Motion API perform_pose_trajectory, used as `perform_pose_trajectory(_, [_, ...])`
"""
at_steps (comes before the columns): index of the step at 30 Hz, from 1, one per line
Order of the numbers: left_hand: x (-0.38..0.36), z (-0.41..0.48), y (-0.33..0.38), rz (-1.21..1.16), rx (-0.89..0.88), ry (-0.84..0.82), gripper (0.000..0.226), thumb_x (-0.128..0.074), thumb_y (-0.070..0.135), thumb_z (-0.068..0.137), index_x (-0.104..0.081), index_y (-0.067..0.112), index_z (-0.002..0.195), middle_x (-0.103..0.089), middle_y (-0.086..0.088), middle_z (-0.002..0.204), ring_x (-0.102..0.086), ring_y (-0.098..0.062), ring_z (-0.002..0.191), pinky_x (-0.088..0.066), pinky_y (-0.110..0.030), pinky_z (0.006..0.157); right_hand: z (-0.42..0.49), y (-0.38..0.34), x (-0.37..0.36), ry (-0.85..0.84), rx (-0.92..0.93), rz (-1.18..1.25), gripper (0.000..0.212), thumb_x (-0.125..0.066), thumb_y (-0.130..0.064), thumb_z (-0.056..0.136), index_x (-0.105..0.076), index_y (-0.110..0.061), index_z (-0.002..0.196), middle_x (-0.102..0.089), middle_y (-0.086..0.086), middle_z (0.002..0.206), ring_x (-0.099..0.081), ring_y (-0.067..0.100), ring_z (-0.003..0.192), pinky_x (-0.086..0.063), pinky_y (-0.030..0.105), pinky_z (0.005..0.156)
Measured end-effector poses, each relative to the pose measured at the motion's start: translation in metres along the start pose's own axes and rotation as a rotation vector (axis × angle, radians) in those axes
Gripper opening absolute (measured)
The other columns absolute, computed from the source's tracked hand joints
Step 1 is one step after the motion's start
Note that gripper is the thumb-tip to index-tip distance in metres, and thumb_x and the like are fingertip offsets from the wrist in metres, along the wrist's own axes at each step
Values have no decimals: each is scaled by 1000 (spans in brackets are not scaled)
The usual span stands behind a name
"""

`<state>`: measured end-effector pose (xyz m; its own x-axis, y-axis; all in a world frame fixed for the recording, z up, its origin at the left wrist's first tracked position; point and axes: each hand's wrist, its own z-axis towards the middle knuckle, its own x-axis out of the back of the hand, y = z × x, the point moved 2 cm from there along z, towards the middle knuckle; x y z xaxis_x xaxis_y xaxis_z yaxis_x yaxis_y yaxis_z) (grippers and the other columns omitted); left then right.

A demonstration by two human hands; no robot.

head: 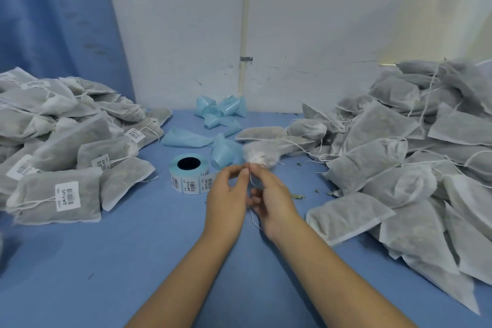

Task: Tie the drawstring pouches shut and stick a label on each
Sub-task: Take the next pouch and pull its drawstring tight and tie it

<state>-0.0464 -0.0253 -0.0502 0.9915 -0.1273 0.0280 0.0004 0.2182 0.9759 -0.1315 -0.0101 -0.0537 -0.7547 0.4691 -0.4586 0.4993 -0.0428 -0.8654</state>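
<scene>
left hand [226, 194] and right hand [269, 194] pinching drawstring [251, 181], blurred pouch [262, 155] beyond

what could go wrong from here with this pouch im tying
1. The thin drawstring, pinched by the left hand and right hand, could slip or snap, leaving the pouch loose.
2. The pouch is near the unlabelled pile; set down there, it might miss its label.
3. Loose backing strips lie beside the label roll and could snag.

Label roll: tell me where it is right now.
In the head view the label roll sits mid-table just left of the left hand, labelled pouches to its left and light-blue backing strips behind it.
</scene>
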Motion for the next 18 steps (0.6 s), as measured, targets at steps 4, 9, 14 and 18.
perform_pose_trajectory(4, [0, -4, 0, -197, 157, 7, 12, -49, 8, 96, -59, 11, 100, -57, -5, 71, -49, -7, 39, -38, -19, 38, -5, 6, -5, -46, -52, 0, 10, -63, -18, 89, -70, -13, 93, -64, 6, 82, -40, 9, 40, -33, 19, 37])
perform_pose_trajectory(9, [-6, -4, 0, -281, 215, -59, 10, -53, 2, 93, -60, 3, 100, -65, -7, 70, -58, -9, 49, -49, -20, 47, -3, 5, -2, -57, -70, 54, 8, -61, -15, 89, -65, -8, 92, -63, 13, 75, -52, 11, 44, -32, 17, 34])
perform_pose_trajectory(14, [6, -4, -4, 384, -171, -51, 13, -56, 14, 92, -61, 13, 80, -60, 7, 70, -53, -3, 61, -35, -14, 57, 3, 4, 3, 30, -112, 36, 4, -63, -11, 84, -65, -9, 81, -55, 3, 68, -33, 8, 44, -28, 16, 34])
perform_pose_trajectory(18, [4, -6, -5, 609, -355, -102, 11, -55, 14, 92, -62, 9, 85, -63, -1, 81, -53, -18, 75, -28, -24, 61, 10, -1, 8, 77, -171, 124, 15, -56, -5, 86, -60, -8, 71, -49, 1, 66, -26, 5, 37, -18, 14, 30])
